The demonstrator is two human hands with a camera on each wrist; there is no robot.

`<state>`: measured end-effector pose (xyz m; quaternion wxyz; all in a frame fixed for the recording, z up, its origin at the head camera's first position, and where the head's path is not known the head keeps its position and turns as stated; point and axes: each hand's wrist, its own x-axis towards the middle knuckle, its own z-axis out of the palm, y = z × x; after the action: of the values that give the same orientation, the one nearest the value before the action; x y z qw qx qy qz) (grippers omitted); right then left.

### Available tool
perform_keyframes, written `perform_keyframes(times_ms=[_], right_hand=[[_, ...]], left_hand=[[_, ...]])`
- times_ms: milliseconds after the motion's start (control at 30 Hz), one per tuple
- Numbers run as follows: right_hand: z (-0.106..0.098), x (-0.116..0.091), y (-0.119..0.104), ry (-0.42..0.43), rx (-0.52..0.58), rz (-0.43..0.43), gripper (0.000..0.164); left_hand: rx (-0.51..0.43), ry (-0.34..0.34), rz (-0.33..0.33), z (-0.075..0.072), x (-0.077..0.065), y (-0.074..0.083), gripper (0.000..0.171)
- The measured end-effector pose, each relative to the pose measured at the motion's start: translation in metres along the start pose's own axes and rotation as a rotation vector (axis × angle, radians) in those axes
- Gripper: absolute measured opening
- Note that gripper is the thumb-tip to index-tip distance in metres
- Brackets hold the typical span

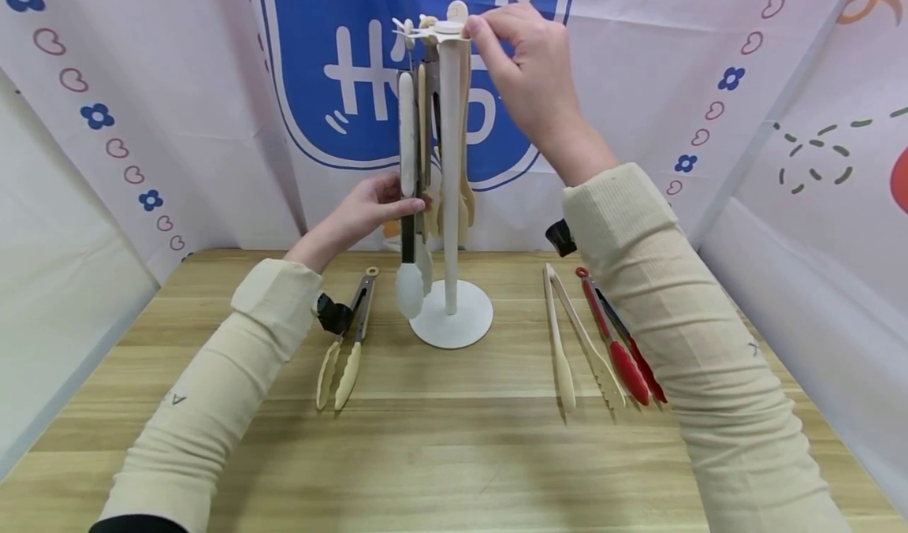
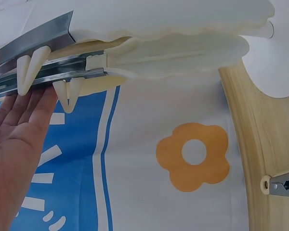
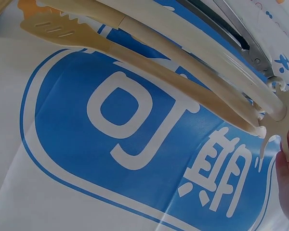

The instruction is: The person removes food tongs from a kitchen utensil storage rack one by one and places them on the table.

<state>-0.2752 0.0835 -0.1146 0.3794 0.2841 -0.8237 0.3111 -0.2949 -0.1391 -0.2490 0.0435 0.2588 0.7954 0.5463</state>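
Left hand (image 1: 369, 208) is gripping tongs (image 1: 407, 135), their white oval tips (image 1: 409, 290) hanging below it, while right hand (image 1: 532, 60) is pinching the hooked top (image 1: 445, 31) of a slim, round-based white stand (image 1: 450, 186) below it.

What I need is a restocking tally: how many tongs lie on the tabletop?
3: cream tongs left of the stand, beige tongs right of it, red tongs farthest right. Sleeves may hide others.

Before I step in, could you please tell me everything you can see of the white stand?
The white stand has a flat round base, a slim pole and a top with hooks; whether metal or plastic, I cannot tell. It stands upright on the wood-grained table, with tongs hanging from its top, whose edge the right hand pinches.
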Motion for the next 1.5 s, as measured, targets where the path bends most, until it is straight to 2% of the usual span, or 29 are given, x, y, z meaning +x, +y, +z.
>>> perform_keyframes(times_ms=[367,867,1167,1333,1500], right_hand=[[0.001,0.0,0.001,0.004,0.001,0.002,0.032],[0.001,0.001,0.001,0.009,-0.003,-0.007,0.03],[0.001,0.001,0.001,0.003,-0.007,-0.003,0.03],[0.001,0.0,0.001,-0.002,-0.019,0.003,0.031],[0.001,0.0,0.001,-0.003,-0.017,0.006,0.031]], left_hand=[[0.062,0.068,0.003,-0.001,0.001,-0.003,0.034],[0.037,0.109,0.06,-0.004,0.004,0.0,0.032],[0.044,0.146,0.038,-0.006,0.002,0.003,0.037],[0.063,0.199,0.008,-0.008,-0.001,0.003,0.036],[0.119,0.25,-0.019,-0.012,-0.004,0.003,0.035]])
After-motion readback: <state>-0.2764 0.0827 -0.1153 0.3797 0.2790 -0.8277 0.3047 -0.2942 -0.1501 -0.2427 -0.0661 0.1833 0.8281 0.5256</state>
